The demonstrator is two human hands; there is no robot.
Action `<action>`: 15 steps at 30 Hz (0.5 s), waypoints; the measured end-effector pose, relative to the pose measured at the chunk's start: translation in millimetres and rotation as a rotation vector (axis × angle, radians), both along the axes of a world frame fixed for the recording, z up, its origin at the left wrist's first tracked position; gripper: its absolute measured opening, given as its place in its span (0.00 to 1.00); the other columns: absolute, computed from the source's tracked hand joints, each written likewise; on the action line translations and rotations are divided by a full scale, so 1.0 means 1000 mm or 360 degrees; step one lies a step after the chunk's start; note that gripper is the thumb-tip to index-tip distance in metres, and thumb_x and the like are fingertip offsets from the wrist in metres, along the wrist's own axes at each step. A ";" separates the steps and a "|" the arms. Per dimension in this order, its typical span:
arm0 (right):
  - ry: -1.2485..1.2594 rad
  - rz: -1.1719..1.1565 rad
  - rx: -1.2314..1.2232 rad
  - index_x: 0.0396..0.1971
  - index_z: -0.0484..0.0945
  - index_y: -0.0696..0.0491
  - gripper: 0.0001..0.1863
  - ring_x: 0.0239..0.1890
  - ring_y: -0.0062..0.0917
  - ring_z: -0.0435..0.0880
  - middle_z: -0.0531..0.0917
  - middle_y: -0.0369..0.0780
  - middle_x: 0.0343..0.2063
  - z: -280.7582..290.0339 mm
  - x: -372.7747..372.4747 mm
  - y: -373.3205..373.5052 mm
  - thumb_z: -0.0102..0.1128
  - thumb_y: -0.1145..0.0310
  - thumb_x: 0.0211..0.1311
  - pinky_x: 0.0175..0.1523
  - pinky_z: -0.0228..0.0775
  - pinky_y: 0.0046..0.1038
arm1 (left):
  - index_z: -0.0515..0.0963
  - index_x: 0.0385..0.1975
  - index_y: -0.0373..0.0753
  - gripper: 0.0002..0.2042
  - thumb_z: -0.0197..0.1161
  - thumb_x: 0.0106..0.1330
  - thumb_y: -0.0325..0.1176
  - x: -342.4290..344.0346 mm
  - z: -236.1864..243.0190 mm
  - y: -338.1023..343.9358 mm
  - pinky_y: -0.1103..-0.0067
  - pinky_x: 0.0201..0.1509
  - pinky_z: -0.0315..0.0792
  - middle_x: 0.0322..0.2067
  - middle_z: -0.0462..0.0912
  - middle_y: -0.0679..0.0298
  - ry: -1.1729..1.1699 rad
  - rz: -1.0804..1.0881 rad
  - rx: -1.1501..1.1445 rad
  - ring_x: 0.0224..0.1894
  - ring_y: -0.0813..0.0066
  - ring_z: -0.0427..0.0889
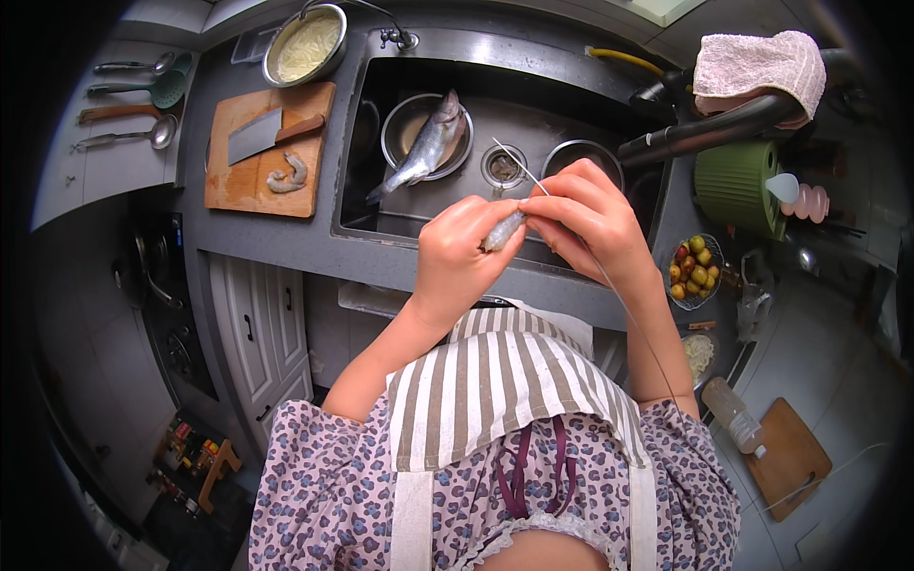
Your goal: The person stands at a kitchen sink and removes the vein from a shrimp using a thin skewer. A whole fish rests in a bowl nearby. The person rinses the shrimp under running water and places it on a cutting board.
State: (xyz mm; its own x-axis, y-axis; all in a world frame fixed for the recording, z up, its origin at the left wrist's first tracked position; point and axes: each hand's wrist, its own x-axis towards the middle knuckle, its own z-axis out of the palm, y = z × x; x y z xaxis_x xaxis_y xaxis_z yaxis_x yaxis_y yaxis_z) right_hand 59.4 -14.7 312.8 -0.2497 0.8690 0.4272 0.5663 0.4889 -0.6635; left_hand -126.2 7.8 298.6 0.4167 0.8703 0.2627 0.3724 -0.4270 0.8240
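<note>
My left hand [464,249] is closed around a grey, raw shrimp [505,231], held above the sink's front edge. With thumb and forefinger, my right hand [592,217] pinches at the shrimp's upper end. A thin pale stick [514,162] slants up and left out of my right fingers; its lower part is hidden by them. Beyond my hands, a whole silvery fish [430,147] lies across a metal bowl [387,133] in the sink [419,221]. More shrimp [288,175] rest on the wooden cutting board [224,195], beside a cleaver [255,138].
A pot of pale shreds [307,49] stands behind the board. The sink drain [504,166] and a second bowl [583,147] lie beyond my hands. Right of the sink are a black pipe [705,131] with a pink towel [759,71], a green container [738,188] and a fruit bowl [695,270].
</note>
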 end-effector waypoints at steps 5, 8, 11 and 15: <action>-0.0038 0.0038 -0.0017 0.30 0.78 0.56 0.12 0.34 0.33 0.77 0.79 0.40 0.30 -0.002 -0.001 0.003 0.69 0.77 0.41 0.38 0.73 0.30 | 0.83 0.34 0.37 0.11 0.71 0.49 0.25 -0.001 -0.003 -0.001 0.78 0.26 0.70 0.22 0.79 0.61 0.0062 -0.0024 -0.0014 0.22 0.69 0.77; 0.0091 -0.0026 -0.0128 0.29 0.76 0.56 0.10 0.37 0.34 0.77 0.79 0.41 0.32 -0.005 -0.001 0.001 0.65 0.77 0.44 0.41 0.72 0.32 | 0.83 0.34 0.37 0.11 0.71 0.49 0.25 0.000 -0.004 0.000 0.79 0.25 0.69 0.21 0.79 0.61 0.0034 -0.0025 -0.0033 0.22 0.70 0.77; 0.0185 -0.0058 -0.0232 0.30 0.74 0.56 0.09 0.41 0.36 0.75 0.78 0.43 0.34 -0.015 0.003 0.000 0.61 0.78 0.47 0.46 0.70 0.33 | 0.83 0.34 0.36 0.11 0.72 0.49 0.26 0.000 -0.004 0.002 0.79 0.25 0.69 0.21 0.78 0.61 0.0038 -0.0012 -0.0048 0.21 0.71 0.76; 0.0292 0.0016 -0.0440 0.30 0.71 0.56 0.06 0.44 0.35 0.74 0.77 0.43 0.37 -0.016 0.010 -0.003 0.57 0.77 0.52 0.50 0.68 0.33 | 0.83 0.33 0.36 0.10 0.72 0.50 0.26 -0.001 -0.004 0.005 0.78 0.25 0.69 0.21 0.78 0.61 0.0106 -0.0014 -0.0012 0.22 0.71 0.77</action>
